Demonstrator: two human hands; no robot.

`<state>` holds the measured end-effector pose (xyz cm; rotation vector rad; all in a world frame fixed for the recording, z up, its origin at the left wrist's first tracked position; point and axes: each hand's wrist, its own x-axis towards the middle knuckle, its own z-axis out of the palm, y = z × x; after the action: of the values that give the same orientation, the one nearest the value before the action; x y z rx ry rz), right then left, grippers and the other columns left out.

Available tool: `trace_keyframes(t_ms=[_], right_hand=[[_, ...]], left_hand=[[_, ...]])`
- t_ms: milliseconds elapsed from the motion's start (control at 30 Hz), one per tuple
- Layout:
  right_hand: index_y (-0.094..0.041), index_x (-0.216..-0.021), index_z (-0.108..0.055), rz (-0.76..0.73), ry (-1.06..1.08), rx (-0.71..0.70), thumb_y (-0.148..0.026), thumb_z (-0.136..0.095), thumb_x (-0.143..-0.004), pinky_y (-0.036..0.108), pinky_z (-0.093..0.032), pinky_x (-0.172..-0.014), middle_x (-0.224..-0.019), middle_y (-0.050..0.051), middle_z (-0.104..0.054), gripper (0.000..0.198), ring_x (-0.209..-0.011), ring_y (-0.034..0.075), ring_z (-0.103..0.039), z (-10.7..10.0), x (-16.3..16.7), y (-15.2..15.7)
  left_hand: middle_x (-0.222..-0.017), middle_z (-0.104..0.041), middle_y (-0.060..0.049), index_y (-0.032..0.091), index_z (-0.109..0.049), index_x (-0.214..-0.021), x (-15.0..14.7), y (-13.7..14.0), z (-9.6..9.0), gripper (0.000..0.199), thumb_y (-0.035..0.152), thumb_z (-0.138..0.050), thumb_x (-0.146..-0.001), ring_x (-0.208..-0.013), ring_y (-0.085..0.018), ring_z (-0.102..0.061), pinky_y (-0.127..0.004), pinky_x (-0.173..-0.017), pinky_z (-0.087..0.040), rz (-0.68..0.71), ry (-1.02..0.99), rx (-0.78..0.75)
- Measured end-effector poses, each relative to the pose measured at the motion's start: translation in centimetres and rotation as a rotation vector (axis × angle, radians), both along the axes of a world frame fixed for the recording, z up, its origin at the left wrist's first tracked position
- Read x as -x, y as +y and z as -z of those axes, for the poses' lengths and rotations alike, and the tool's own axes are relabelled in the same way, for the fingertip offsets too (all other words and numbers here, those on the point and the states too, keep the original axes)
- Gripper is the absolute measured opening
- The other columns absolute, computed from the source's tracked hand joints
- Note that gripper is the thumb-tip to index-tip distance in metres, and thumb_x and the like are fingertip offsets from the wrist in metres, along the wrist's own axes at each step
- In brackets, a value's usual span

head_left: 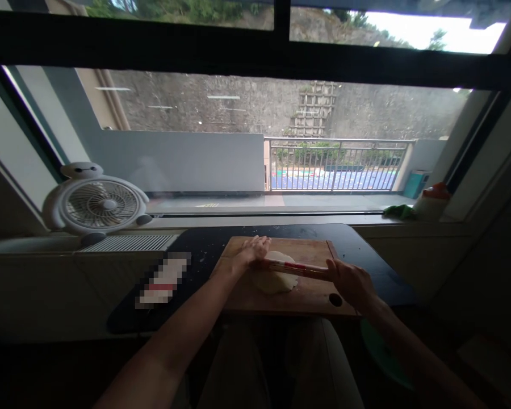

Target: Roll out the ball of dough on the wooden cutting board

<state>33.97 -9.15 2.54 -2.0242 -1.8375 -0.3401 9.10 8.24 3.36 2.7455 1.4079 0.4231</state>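
A rolling pin (304, 270) lies across a flattened round of pale dough (276, 283) on a wooden cutting board (319, 298). My right hand (351, 279) is wrapped round the pin's right end, past the edge of the dough. At the other end, my left hand (255, 251) bears on the pin with its fingers pointing forward, and it hides that end. Part of the dough shows on both sides of the pin. The board has a dark round hole near its front right corner.
The board rests on a dark table (366, 261) with pale specks on it. A blurred-out item (164, 281) lies at the table's left. A white fan (106, 204) stands by the window, and a bottle with an orange top (434, 201) is on the sill at right.
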Motion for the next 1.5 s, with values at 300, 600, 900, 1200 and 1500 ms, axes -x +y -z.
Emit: trace_keyframes(t_ms=[300, 600, 900, 1200, 1500], right_hand=[[-0.023, -0.079, -0.058, -0.011, 0.052, -0.025, -0.040, -0.025, -0.096, 0.025, -0.026, -0.055, -0.068, 0.000, -0.065, 0.041, -0.060, 0.014, -0.059, 1.1, -0.6, -0.6], [-0.023, -0.074, -0.058, -0.024, 0.053, 0.025, -0.041, -0.027, -0.095, 0.025, -0.024, -0.052, -0.061, -0.001, -0.063, 0.041, -0.055, 0.014, -0.057, 0.8, 0.5, -1.2], [-0.022, -0.074, -0.059, 0.023, -0.003, 0.004, -0.042, -0.029, -0.094, 0.026, -0.023, -0.052, -0.064, 0.001, -0.064, 0.041, -0.054, 0.013, -0.056, 0.8, 0.6, -0.8], [-0.022, -0.071, -0.056, -0.022, -0.019, -0.039, -0.040, -0.031, -0.093, 0.025, -0.023, -0.049, -0.059, -0.001, -0.061, 0.038, -0.051, 0.012, -0.055, 1.3, 0.9, -1.4], [-0.021, -0.073, -0.054, -0.051, -0.054, -0.114, -0.039, -0.031, -0.093, 0.024, -0.024, -0.051, -0.066, 0.000, -0.061, 0.036, -0.056, 0.012, -0.054, 1.0, 0.7, -1.2]], left_hand=[[-0.146, -0.032, -0.007, 0.020, -0.033, -0.140, 2.9, -3.1, 1.5, 0.053, 0.040, -0.013, -0.094, -0.136, -0.022, -0.024, -0.046, -0.109, -0.019, -0.104, 0.144, 0.157], [-0.142, -0.041, -0.003, 0.023, -0.046, -0.130, 0.5, -1.5, -0.2, 0.044, 0.034, -0.026, -0.093, -0.135, -0.022, -0.028, -0.045, -0.110, -0.018, -0.016, 0.134, 0.106], [-0.139, -0.044, -0.004, 0.025, -0.050, -0.125, 1.9, -2.8, 1.1, 0.041, 0.038, -0.029, -0.092, -0.132, -0.026, -0.030, -0.050, -0.108, -0.019, -0.012, 0.120, 0.126], [-0.132, -0.052, -0.003, 0.025, -0.057, -0.116, -0.7, -2.1, -0.4, 0.037, 0.034, -0.031, -0.091, -0.129, -0.025, -0.036, -0.049, -0.108, -0.019, 0.011, 0.074, 0.084], [-0.139, -0.045, -0.006, 0.019, -0.049, -0.126, 2.1, -5.6, 1.1, 0.043, 0.034, -0.024, -0.095, -0.130, -0.023, -0.034, -0.044, -0.109, -0.020, 0.013, 0.045, 0.009]])
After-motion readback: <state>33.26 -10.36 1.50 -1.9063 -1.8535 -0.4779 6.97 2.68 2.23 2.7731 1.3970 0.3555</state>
